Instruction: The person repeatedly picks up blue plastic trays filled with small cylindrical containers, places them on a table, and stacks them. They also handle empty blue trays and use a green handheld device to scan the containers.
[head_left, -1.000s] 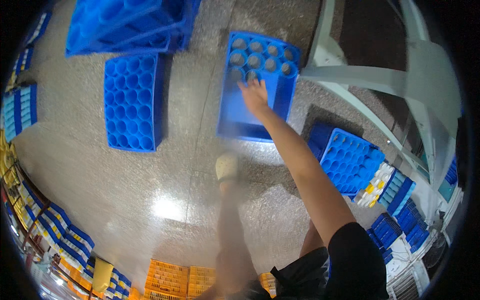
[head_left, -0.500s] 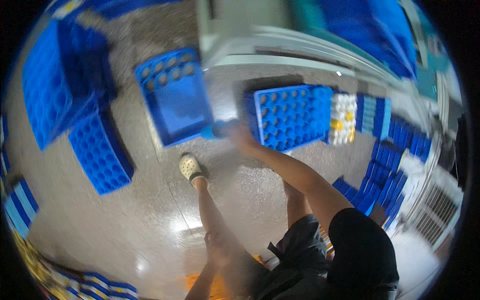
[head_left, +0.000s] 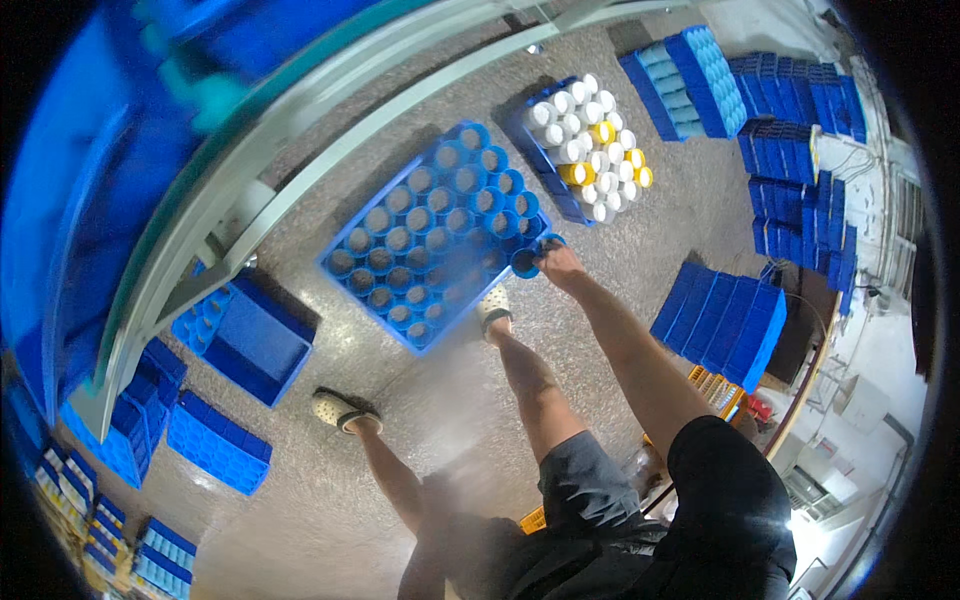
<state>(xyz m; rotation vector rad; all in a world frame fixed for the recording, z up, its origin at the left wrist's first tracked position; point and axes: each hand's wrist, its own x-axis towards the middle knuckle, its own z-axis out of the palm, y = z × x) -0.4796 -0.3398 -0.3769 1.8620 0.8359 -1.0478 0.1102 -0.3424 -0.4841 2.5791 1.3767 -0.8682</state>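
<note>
My right hand (head_left: 562, 266) has its fingers closed on a blue cup (head_left: 524, 263), at the right corner of a large blue crate (head_left: 418, 350). A second blue rim (head_left: 549, 240) shows beside the fingers; whether it is a separate cup in the same grip I cannot tell. Rows of round blue cups (head_left: 436, 238) with grey insides fill most of this crate. My left hand (head_left: 437, 492) is low by my left leg, dark and blurred, its fingers not readable.
A crate of white and yellow cups (head_left: 598, 158) stands beyond the large crate. A partly filled blue crate (head_left: 262, 340) lies left, below a pale metal frame (head_left: 300, 195). Blue crates (head_left: 715, 322) are stacked at right. My feet in cream clogs (head_left: 340, 408) stand close by.
The view has swung to the right. My right hand, earlier between the two crates with blue cups, is now at the large crate's right corner.
</note>
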